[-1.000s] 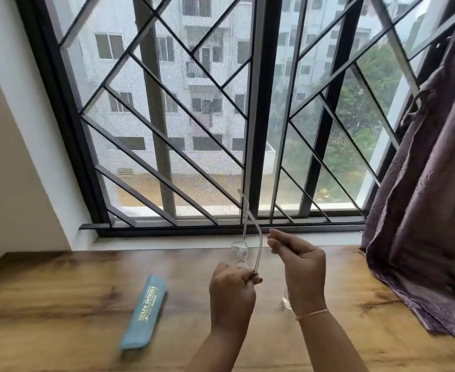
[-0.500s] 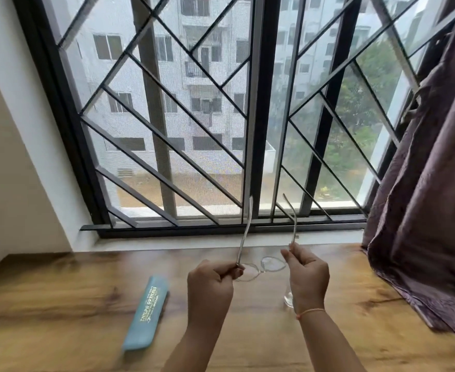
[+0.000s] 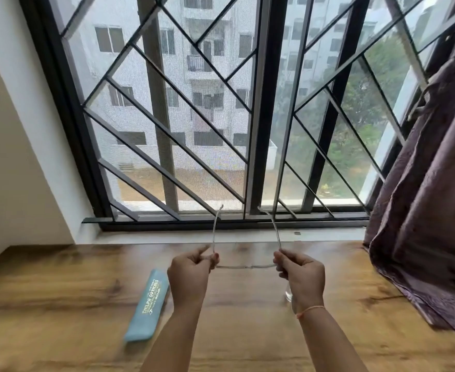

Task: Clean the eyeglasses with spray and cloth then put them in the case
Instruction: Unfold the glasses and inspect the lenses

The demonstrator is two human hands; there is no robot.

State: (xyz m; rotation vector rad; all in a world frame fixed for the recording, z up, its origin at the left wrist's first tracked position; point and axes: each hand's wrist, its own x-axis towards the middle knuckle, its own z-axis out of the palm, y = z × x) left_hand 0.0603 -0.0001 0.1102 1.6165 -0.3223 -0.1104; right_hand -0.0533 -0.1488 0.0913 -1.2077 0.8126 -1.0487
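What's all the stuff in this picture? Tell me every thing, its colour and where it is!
eyeglasses: one, thin pale frame, held above the table, arms unfolded toward the window
case: one, light blue with lettering, lying on the table left of the left hand
clear object: one, see-through, mostly hidden behind the right wrist; cannot tell what it is
table: one, brown wood, bottom
window: one, dark frame, diagonal bars, behind the table
curtain: one, purple, right side
thread: one, orange, round the right wrist
left hand: pinches one end of the eyeglasses
right hand: pinches the other end
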